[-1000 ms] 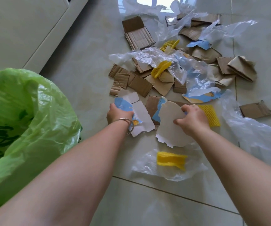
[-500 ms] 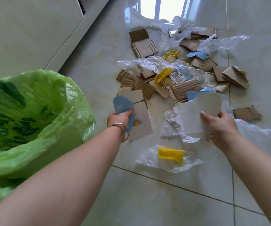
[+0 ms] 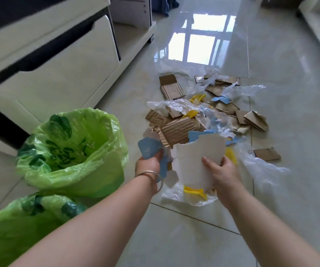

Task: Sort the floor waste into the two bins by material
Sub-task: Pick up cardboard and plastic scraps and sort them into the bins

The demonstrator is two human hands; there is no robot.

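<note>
holding card in both hands: the left hand [image 3: 149, 164] pinches a blue-faced card scrap [image 3: 149, 149], the right hand [image 3: 222, 173] grips a white card sheet [image 3: 197, 160]. the nearest green-lined bin [image 3: 74, 151] lies just left of the left hand, the nearer one.

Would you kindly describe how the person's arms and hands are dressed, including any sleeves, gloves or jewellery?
Both forearms are bare up to the frame edge, with no sleeves showing. The left hand and right hand wear no gloves. The only item worn is a thin silver-coloured bangle, a plain round hoop hanging loosely around the left wrist. No rings or watch are visible.
</note>
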